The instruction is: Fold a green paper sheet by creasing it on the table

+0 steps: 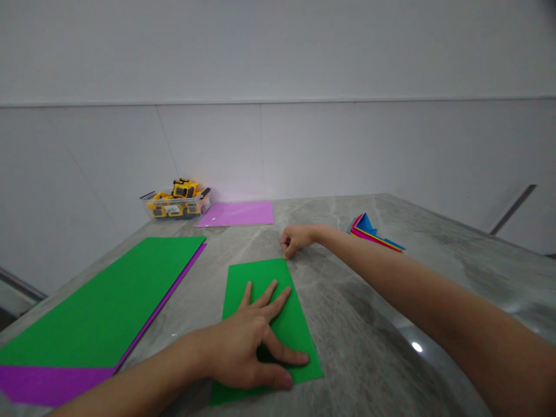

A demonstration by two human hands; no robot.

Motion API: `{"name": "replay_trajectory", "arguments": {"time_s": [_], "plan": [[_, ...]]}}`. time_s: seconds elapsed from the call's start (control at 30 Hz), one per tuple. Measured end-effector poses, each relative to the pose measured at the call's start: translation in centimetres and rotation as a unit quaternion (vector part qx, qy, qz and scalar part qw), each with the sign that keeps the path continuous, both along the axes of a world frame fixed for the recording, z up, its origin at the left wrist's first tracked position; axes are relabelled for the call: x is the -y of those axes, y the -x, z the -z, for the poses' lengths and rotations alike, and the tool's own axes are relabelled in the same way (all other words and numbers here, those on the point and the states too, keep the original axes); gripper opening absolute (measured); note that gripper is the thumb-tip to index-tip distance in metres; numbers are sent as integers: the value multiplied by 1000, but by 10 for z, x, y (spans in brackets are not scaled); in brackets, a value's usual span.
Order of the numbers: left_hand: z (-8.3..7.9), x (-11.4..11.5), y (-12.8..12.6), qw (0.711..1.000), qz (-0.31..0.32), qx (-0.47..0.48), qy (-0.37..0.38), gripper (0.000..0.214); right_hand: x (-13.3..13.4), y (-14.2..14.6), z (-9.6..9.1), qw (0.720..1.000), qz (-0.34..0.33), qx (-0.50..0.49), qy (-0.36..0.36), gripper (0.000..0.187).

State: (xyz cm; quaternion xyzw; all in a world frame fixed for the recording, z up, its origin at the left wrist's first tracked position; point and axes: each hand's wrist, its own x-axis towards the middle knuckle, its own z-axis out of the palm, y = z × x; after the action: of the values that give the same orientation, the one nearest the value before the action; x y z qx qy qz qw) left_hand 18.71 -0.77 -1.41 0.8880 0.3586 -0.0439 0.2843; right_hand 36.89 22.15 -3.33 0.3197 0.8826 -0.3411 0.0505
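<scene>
A narrow green sheet of paper [299, 330] lies flat on the table in front of me. It looks folded, though its layers cannot be told apart. My left hand [254, 341] rests on it with the fingers spread, pressing it to the tabletop. At the sheet's far right corner is my right hand [297, 238], curled into a fist, its lower edge touching that corner. No object shows in the fist.
On the left, a large green sheet [117, 295] lies over purple sheets [56, 385]. Farther back are a pink sheet [238, 213] and a clear plastic box [176, 208] of yellow toy vehicles. Folded colored papers [373, 231] lie beyond my right forearm. A wall [313, 150] borders the grey marbled table [347, 324].
</scene>
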Motion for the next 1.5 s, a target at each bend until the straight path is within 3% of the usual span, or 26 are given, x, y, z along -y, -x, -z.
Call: {"name": "replay_trajectory", "arguments": {"time_s": [0.13, 0.27, 0.5, 0.6, 0.8, 1.0, 1.13, 1.23, 1.3, 1.37, 1.5], "plan": [[1, -1, 1, 1000, 8, 5, -7, 40, -3, -4, 1, 999, 25, 1, -48, 15], [3, -3, 4, 1000, 21, 16, -15, 39, 7, -11, 9, 985, 89, -30, -147, 3], [17, -5, 3, 991, 65, 65, -97, 52, 99, -18, 33, 927, 204, -45, -311, 33], [23, -7, 0, 986, 68, 68, -135, 50, 125, -20, 35, 911, 240, -30, -334, 37], [27, 8, -10, 979, 31, 45, -194, 45, 127, -9, 31, 902, 275, -13, -333, 45], [19, 32, -15, 991, 30, 50, -124, 54, 123, -4, 30, 911, 275, -63, -299, 40], [11, 25, -11, 993, 52, 62, -91, 57, 118, -5, 31, 913, 300, -145, -235, 26], [12, 16, -4, 992, 55, 63, -95, 56, 111, -7, 34, 902, 321, -221, -185, 31], [17, 11, 2, 992, 9, 48, -118, 54, 105, -9, 37, 882, 349, -270, -166, 35], [23, 6, 8, 985, -77, 21, -153, 52, 98, -13, 39, 852, 392, -312, -154, 37], [34, -5, 20, 947, -242, -38, -209, 50, 89, -25, 38, 809, 444, -374, -91, 48]]}}
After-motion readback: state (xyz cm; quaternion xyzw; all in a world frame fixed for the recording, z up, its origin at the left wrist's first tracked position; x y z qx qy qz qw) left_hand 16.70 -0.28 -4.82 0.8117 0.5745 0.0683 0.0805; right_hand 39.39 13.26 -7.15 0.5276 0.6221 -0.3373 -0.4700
